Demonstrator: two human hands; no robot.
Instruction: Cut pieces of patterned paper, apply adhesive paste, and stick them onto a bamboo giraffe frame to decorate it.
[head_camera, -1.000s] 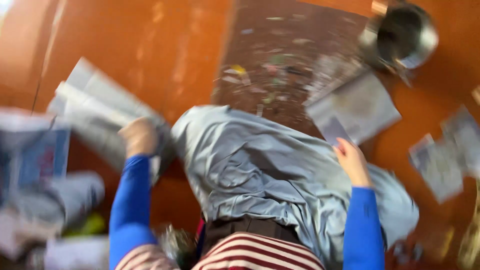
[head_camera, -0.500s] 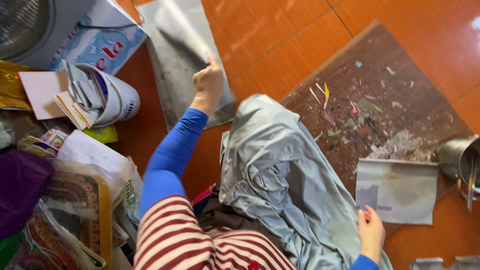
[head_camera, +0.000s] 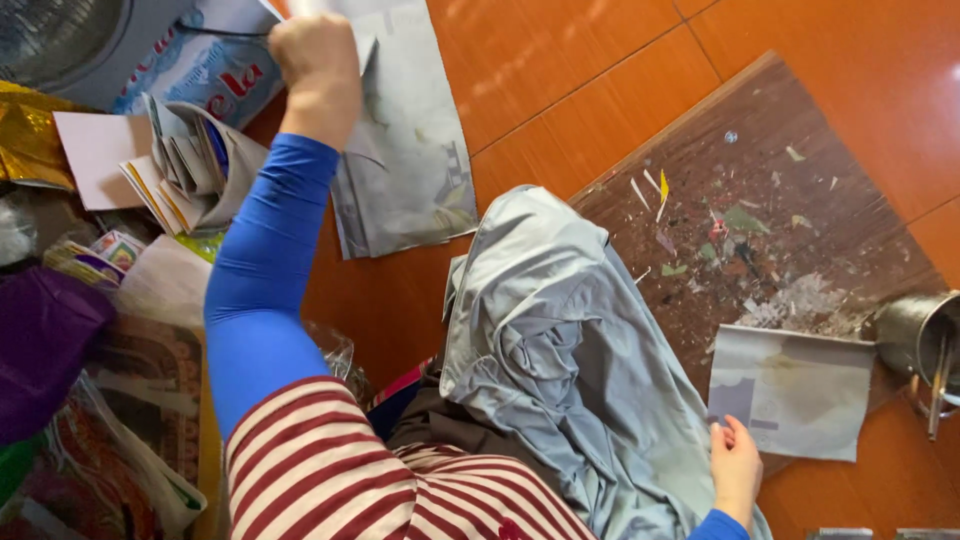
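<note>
My left hand (head_camera: 318, 60) reaches out in a blue sleeve and is closed on the top of a stack of grey paper sheets (head_camera: 405, 160) lying on the orange tile floor. My right hand (head_camera: 735, 470) sits at the lower right, its fingertips holding the near corner of a pale paper sheet (head_camera: 800, 395). That sheet rests on the edge of a dark brown board (head_camera: 700, 150) spattered with paper scraps and dried paste. A grey cloth (head_camera: 550, 340) is draped over my lap between the two arms.
A metal pot (head_camera: 920, 335) with a tool in it stands at the board's right edge. Folded papers (head_camera: 185, 165), a pink card (head_camera: 95, 150), printed bags and a purple bag (head_camera: 45, 340) crowd the left. A grey fan-like appliance (head_camera: 50, 35) is at top left.
The view has swung and closed in. My left hand has moved farther up the grey sheets and gripped them. My right hand stays at the pale sheet's near corner.
</note>
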